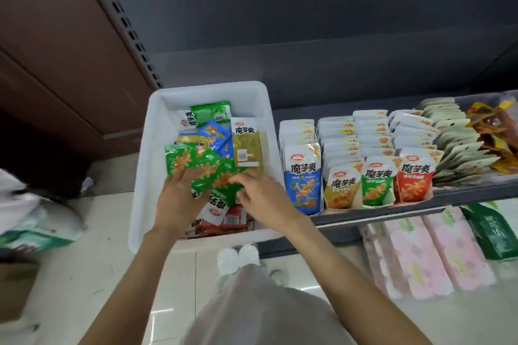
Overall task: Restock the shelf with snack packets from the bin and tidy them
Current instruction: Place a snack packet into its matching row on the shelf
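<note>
Green snack packets [206,173], a fanned handful of them, sit in my left hand [179,199], whose grip is curled under the bunch from below, just above the near end of the white bin [145,148]. My right hand [260,196] meets the same bunch from the other side, its fingers [241,193] bent onto the lower edge of the packets; it looks like a light pinch squaring them up, though blur there keeps me from being sure how tight it is.

I judge this to be the gathering step: sorting one flavour out of the mixed bin before carrying it over.

Beyond the grip, further into the bin, lie loose blue packets [214,134], a yellow-green packet [246,145] and another green one [213,112]; red ones [224,221] lie under my wrists.

To the right of the grip and a little beyond it, the shelf [420,206] holds upright rows, with a green-fronted row [377,185] between a yellow row and a red one.

Next I should align the bunch, all faces forward, lift it clear of the bin rim and slot it into that green row without toppling its neighbours.
</note>
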Tool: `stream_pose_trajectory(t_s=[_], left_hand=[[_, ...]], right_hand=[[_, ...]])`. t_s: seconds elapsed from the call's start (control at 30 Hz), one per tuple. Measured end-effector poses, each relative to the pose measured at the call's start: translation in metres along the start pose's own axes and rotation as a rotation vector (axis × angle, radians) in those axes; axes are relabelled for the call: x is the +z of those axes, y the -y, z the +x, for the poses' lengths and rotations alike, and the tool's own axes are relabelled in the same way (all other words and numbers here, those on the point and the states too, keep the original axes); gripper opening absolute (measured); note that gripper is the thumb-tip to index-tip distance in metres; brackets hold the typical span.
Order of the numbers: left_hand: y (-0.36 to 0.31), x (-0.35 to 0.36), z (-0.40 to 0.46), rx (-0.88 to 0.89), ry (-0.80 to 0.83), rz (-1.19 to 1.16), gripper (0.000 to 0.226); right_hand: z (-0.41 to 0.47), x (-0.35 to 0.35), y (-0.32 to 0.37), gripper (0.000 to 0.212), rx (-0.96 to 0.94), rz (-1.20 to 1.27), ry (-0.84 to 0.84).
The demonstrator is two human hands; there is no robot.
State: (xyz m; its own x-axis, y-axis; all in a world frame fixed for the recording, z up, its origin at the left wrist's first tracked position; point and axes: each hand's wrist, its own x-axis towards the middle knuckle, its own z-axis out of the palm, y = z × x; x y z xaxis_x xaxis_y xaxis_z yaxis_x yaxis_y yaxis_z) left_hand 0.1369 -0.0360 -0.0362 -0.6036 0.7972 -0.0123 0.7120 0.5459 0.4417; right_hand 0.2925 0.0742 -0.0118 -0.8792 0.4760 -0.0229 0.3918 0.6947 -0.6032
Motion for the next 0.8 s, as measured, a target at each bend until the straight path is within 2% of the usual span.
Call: stream_pose_trajectory(t_s=[0.1, 0.17, 0.23, 0.33, 0.43, 0.5, 0.53, 0.6, 0.63, 0.67, 0.73, 0.8], left_hand=[[0.019, 0.007, -0.001, -0.091, 0.258, 0.042, 0.072], [0.018, 0.013, 0.000, -0.099, 0.332, 0.096, 0.086], [0.015, 0.017, 0.003, -0.079, 0.357, 0.197, 0.090], [0.015, 0.020, 0.008, -0.063, 0.359, 0.271, 0.090], [0.015, 0.019, 0.010, -0.062, 0.337, 0.261, 0.083], [0.014, 0.013, 0.009, -0.045, 0.229, 0.156, 0.075], [0.013, 0.009, 0.008, -0.009, 0.088, 0.055, 0.069], [0.008, -0.003, 0.006, 0.072, -0.260, -0.196, 0.055], [0.002, -0.011, 0.004, 0.049, -0.375, -0.362, 0.050], [-0.005, -0.019, 0.001, -0.018, -0.415, -0.547, 0.046], [-0.022, -0.033, -0.003, -0.177, -0.328, -0.895, 0.041], [-0.031, -0.039, -0.004, -0.262, -0.137, -1.121, 0.038]], right_hand=[[0.029, 0.031, 0.005, 0.055, 0.026, -0.288, 0.238], [0.044, 0.040, 0.002, 0.071, 0.070, -0.427, 0.244], [0.056, 0.043, -0.004, 0.082, 0.006, -0.545, 0.293], [0.066, 0.040, -0.010, 0.073, -0.182, -0.636, 0.385], [0.071, 0.035, -0.016, 0.060, -0.271, -0.690, 0.259], [0.070, 0.031, -0.018, 0.056, -0.258, -0.734, 0.190], [0.069, 0.028, -0.017, 0.057, -0.212, -0.714, 0.149], [0.065, 0.021, -0.010, 0.060, -0.032, -0.470, 0.022], [0.063, 0.017, -0.002, 0.057, 0.068, -0.256, -0.075], [0.062, 0.014, 0.005, 0.052, 0.163, -0.006, -0.155], [0.058, 0.007, 0.017, 0.042, 0.298, 0.520, -0.229], [0.054, 0.000, 0.024, 0.041, 0.420, 0.881, -0.168]])
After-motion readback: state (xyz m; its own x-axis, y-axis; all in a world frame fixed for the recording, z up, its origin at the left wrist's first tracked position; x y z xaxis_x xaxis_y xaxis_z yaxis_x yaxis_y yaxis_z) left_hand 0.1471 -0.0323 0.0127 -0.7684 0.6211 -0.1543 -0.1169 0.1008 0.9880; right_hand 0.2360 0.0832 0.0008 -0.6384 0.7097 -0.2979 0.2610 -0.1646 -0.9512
